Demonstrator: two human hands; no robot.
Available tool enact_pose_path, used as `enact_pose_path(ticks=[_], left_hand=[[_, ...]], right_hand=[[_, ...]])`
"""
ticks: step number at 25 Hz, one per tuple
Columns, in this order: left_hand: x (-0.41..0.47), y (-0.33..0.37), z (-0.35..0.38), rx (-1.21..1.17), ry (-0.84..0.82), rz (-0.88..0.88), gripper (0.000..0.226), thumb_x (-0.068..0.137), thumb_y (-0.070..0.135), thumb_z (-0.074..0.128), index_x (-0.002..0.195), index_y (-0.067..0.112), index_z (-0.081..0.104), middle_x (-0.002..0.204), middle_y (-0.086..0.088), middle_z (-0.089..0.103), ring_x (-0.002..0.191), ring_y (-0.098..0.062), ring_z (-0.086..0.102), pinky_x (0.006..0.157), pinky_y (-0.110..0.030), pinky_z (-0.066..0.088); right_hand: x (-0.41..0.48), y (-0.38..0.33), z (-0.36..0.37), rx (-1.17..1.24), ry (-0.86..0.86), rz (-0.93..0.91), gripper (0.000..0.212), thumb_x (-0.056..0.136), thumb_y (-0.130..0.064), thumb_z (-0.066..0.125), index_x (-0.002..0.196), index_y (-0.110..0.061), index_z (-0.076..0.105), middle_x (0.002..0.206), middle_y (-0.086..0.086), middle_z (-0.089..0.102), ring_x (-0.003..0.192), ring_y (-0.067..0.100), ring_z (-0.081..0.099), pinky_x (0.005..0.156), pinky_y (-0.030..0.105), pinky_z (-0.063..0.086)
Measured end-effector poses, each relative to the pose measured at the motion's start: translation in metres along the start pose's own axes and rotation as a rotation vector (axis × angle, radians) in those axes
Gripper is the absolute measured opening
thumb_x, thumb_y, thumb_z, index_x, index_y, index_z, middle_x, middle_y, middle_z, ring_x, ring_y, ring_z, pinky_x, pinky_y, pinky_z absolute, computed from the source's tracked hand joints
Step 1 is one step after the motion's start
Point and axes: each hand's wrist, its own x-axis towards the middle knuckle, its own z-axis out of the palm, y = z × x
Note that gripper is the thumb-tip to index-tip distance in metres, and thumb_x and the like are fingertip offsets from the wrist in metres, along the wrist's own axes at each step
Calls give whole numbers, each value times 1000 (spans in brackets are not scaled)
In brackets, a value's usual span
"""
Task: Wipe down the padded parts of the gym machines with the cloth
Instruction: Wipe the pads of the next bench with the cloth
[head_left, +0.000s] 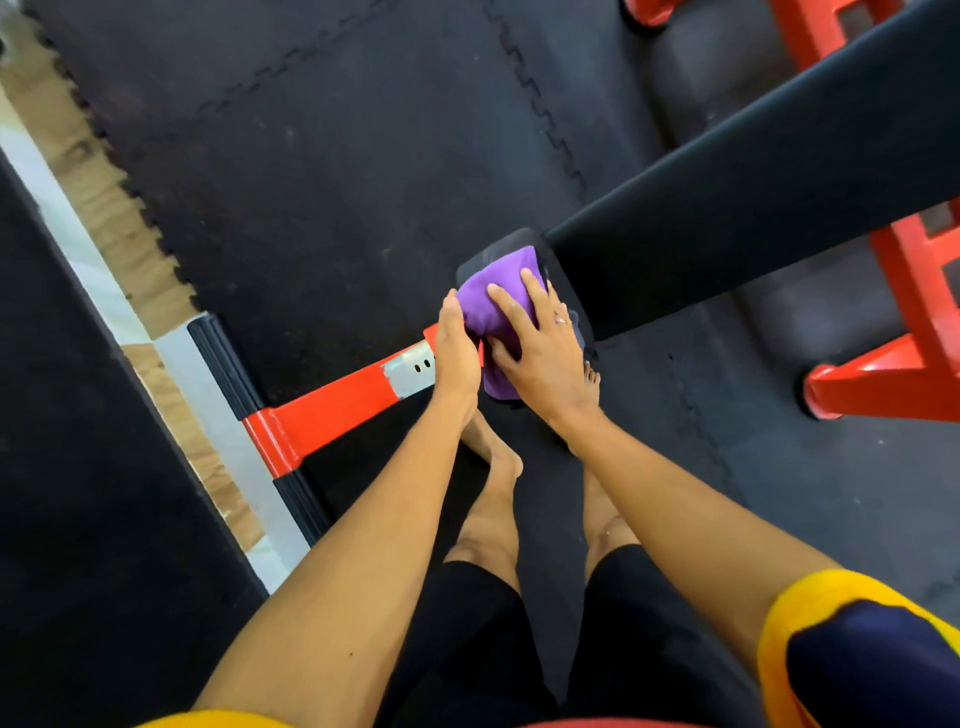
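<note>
A purple cloth is draped over a small black seat pad at the low end of a long black padded bench. My right hand lies on top of the cloth with fingers spread and the thumb tucked under its near edge, pressing it onto the pad. My left hand holds the pad's left side, fingers wrapped round its edge beside the cloth. Most of the seat pad is hidden under the cloth and hands.
The bench's orange frame bar runs left to a black-capped foot bar. More orange frames stand at right and top right. Black interlocking rubber mats cover the floor. My bare feet stand below the pad.
</note>
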Motion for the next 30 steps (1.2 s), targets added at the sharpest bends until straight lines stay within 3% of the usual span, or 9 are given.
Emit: enact_pose_path(ticks=[4, 7, 10, 14, 17, 21, 25, 27, 30], left_hand=[[-16, 9, 5, 23, -30, 17, 52, 109, 42, 31, 154, 16, 38, 155, -3, 44, 141, -18, 45, 104, -23, 38], [-6, 3, 6, 43, -13, 11, 37, 109, 45, 31, 132, 26, 52, 127, 9, 62, 117, -9, 60, 92, -17, 45], [-1, -2, 5, 67, -25, 45, 55, 98, 61, 38, 123, 21, 67, 119, 0, 71, 115, -15, 65, 99, -32, 50], [13, -6, 4, 89, -23, 105, 50, 99, 52, 39, 123, 19, 68, 122, -7, 71, 118, -20, 65, 107, -44, 50], [24, -11, 3, 170, -34, 122, 58, 93, 57, 40, 136, 23, 58, 136, -5, 62, 129, -21, 57, 114, -49, 42], [18, -4, 18, 254, 70, 172, 54, 110, 37, 28, 161, 23, 19, 167, 1, 23, 152, -14, 24, 125, -35, 19], [24, -16, 34, 377, 176, 352, 52, 110, 28, 30, 161, 18, 22, 168, -3, 20, 153, -15, 19, 125, -33, 16], [28, -19, 39, 460, 244, 399, 50, 110, 25, 33, 159, 14, 28, 167, -9, 22, 153, -20, 20, 124, -32, 16], [43, -18, 47, 529, 288, 458, 49, 109, 20, 32, 157, 10, 33, 167, -9, 23, 153, -22, 20, 123, -30, 15]], right_hand=[[-64, 28, -4, -12, -37, 51, 65, 101, -45, 58, 157, -44, 26, 170, -4, 8, 155, 30, 19, 105, 67, 42], [-41, 13, 0, -3, 14, 1, 58, 101, -40, 58, 156, -35, 38, 168, 5, 22, 153, 40, 21, 110, 62, 41], [18, -6, 2, 60, 0, -38, 52, 100, -42, 50, 150, -30, 49, 165, 6, 32, 153, 42, 20, 118, 56, 32], [41, 0, -5, 109, -71, 2, 55, 99, -41, 53, 153, -35, 43, 166, -1, 29, 156, 29, 18, 123, 44, 25], [16, 11, -16, 266, 0, 198, 56, 101, -42, 47, 155, -33, 38, 165, -4, 31, 152, 18, 26, 122, 42, 30], [-29, 13, -18, 421, 63, 578, 45, 108, -39, 41, 151, -27, 41, 162, 0, 35, 146, 22, 37, 118, 38, 28], [-2, -22, 0, 743, 263, 956, 54, 94, -55, 46, 139, -27, 53, 156, 1, 41, 144, 25, 38, 117, 44, 33], [-8, -31, 8, 838, 390, 1005, 54, 98, -45, 57, 147, -27, 45, 164, -3, 27, 148, 17, 27, 115, 32, 26], [-3, -7, 10, 1127, 584, 1220, 52, 97, -35, 63, 145, -25, 47, 158, 3, 34, 140, 23, 42, 109, 33, 38]])
